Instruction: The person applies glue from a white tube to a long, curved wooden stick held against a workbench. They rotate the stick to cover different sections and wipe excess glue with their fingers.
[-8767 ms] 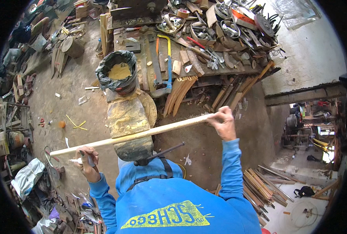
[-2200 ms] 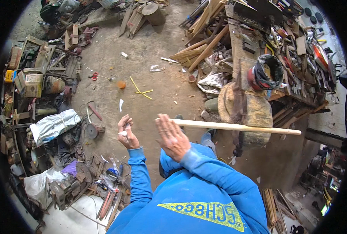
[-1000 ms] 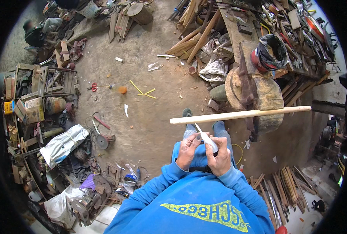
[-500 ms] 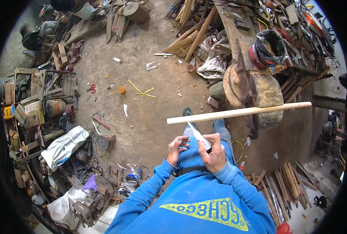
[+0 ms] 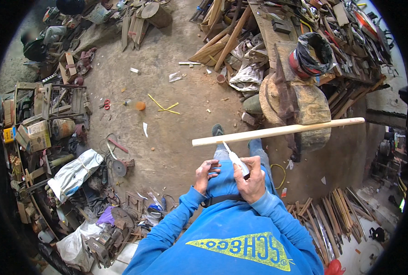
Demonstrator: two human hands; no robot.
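My right hand is closed round a white squeeze bottle with a long thin nozzle. The nozzle tip points away from me and meets the near edge of a pale wooden bar, close to its left end; whether it touches, I cannot tell. The bar reaches to the right across a thick wooden block with a dark metal piece on it, and its left end sticks out over my legs. To the left of the bottle, my left hand has half-bent, parted fingers and holds nothing.
A bench with timber and a black-lined bucket stands at the far right. Red-handled scissors and yellow strips lie on the floor. Clutter and a white sack line the left side; wood strips lie near right.
The bottle's nozzle tip has shifted slightly to the right along the bar. My left hand stays about the same, and the whole view has moved a little.
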